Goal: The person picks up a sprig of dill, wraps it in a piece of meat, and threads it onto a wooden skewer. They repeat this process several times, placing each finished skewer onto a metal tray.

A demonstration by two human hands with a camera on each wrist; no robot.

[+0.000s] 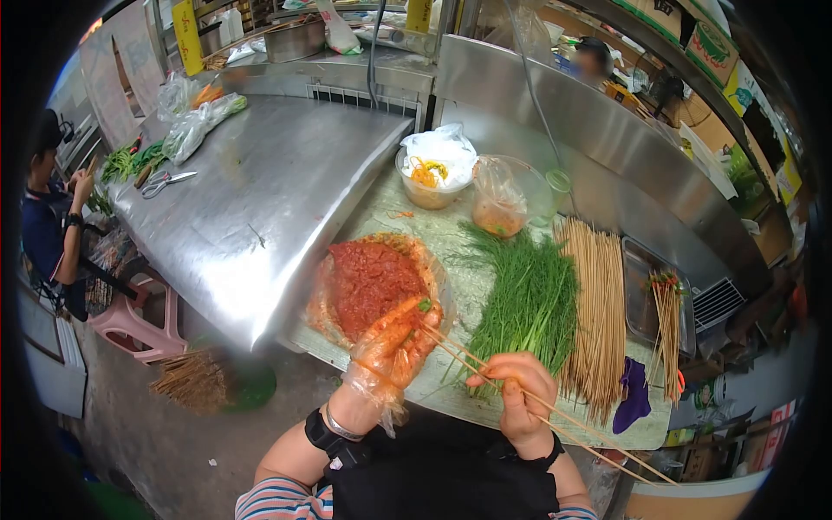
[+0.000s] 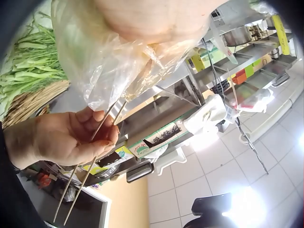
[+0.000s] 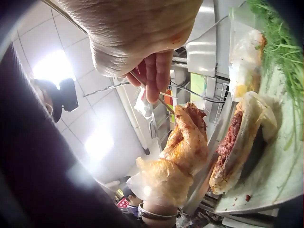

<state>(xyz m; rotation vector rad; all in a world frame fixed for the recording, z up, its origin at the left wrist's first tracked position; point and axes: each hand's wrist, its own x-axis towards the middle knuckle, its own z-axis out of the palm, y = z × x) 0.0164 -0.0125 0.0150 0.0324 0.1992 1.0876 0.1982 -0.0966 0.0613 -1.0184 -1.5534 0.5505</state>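
My left hand, in a clear plastic glove smeared with red, cups its fingers round some red minced meat over the edge of a bowl. A small green piece shows at its fingertips. My bare right hand pinches two thin wooden skewers, side by side and slanting. Their upper ends run into the left hand's grasp, which hides the tips; the lower ends stick out past the right wrist. Behind the left hand, a mound of red minced meat fills the plastic-lined bowl.
Right of the bowl lie green herbs, a row of bare skewers and a metal tray with loaded skewers. Two tubs stand behind. Scissors lie on the steel counter; a person is at far left.
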